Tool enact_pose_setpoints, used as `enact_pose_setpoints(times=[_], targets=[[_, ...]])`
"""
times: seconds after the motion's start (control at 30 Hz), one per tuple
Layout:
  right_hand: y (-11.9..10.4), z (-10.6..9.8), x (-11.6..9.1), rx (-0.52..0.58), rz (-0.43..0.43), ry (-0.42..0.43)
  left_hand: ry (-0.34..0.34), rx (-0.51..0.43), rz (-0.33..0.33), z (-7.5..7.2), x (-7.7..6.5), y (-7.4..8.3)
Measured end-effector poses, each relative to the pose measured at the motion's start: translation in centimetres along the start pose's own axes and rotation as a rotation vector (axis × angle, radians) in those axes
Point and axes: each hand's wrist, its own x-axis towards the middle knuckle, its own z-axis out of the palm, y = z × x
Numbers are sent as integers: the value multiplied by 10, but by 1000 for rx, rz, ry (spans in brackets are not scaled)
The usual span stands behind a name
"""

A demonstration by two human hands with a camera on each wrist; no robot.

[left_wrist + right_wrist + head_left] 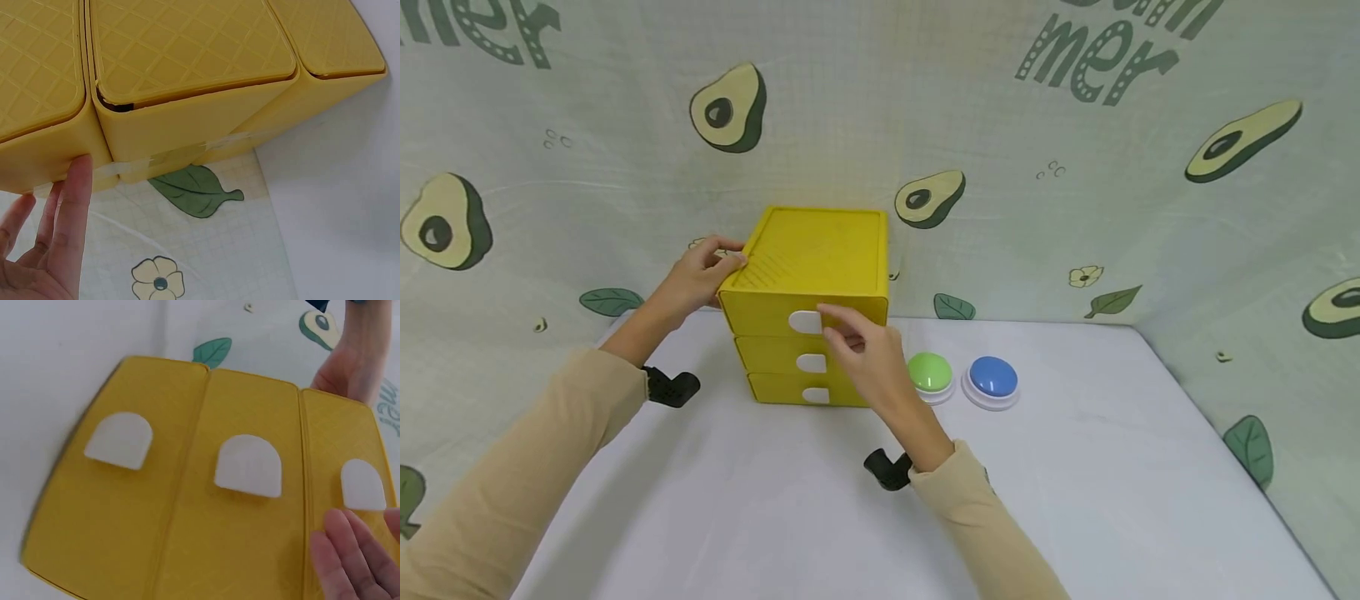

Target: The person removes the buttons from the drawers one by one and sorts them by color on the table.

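A yellow cabinet of three stacked drawers (820, 250) stands upright on the white table, and every drawer front looks closed. At its upper left edge is my left hand (696, 273); in the left wrist view the fingertips (80, 169) touch the cabinet's side. The top drawer's white rounded pull tab (803, 322) has my right hand (874, 354) beside it. Seen from the right wrist, the extended fingers (340, 528) lie right by the tab's straight edge, and the thumb is partly cut off. Below are the middle tab (811, 362) and the bottom tab (816, 396).
Right of the cabinet sit a green push button (930, 372) and a blue push button (993, 377) on white bases. My right hand partly overlaps the cabinet's front. A cloth with avocado prints (820, 125) hangs behind the table (1075, 467).
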Motion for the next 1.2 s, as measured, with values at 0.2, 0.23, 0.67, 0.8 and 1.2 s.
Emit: enact_pose_setpoints(times=[0.2,0.23,0.67,0.8,1.2], targets=[[12,2,-17,17,98,26,7,2,11,0,-2,1],[15,4,-18,-7,109,9,7,1,11,0,-2,1],[32,26,-18,-42,158,-46,13,5,3,2,0,0],[31,27,-17,-41,161,-43,14,5,4,1,0,0],[31,29,-14,-50,170,-56,10,7,3,1,0,-1]])
